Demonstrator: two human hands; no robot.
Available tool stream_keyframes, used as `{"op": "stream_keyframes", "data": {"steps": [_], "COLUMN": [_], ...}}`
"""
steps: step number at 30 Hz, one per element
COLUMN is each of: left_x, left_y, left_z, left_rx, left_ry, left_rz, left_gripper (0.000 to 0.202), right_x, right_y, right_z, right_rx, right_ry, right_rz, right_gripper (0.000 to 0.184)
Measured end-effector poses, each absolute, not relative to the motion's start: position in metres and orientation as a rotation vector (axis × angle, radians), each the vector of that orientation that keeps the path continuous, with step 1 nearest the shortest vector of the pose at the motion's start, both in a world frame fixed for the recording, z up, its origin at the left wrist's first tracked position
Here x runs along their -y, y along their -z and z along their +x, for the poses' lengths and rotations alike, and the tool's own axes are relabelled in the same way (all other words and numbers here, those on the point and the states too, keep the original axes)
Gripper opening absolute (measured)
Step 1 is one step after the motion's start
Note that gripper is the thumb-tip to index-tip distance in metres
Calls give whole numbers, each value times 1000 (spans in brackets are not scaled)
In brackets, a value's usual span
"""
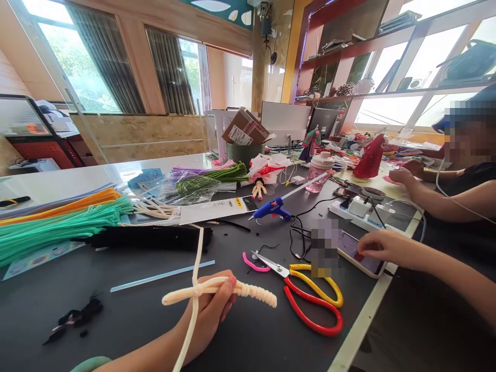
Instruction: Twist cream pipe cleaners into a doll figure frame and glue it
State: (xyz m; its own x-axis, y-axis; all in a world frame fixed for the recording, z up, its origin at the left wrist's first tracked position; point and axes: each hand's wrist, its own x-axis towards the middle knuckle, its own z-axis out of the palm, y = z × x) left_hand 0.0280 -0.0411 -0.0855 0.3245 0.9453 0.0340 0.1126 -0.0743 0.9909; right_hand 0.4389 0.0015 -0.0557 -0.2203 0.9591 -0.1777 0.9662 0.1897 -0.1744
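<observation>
While the left hand (211, 312) pinches the cream stem bundle (209, 285) near its middle, the long axis runs left to right, the coiled end pointing right; one strand (199, 248) crosses it left of the fingers. The right hand (383, 247), loosely curled, is well apart, over the phone (349, 245).

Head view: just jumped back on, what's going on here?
The left hand holds a cream fuzzy-stem piece, its coiled end pointing right and a long loose strand crossing it. The right hand is at the screen of a phone by the table edge. Scissors lie between the two hands, with a blue glue gun beyond them. Farther along, another person's hands are near a red cone-shaped item.
</observation>
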Motion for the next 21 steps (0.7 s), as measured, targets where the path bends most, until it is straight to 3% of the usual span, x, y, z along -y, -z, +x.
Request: {"op": "stream_keyframes", "data": {"steps": [4,21], "left_x": [43,44], "left_y": [86,86], "left_z": [30,29], "left_rx": [-1006,-943], "left_ry": [-919,-853], "left_rz": [1475,1489], "left_gripper": [44,51], "right_x": [-15,-40], "right_y": [62,74], "right_z": [425,430], "right_rx": [-2582,-2661], "right_ry": [247,108], "right_rz": [1998,2048], "right_gripper": [41,43]}}
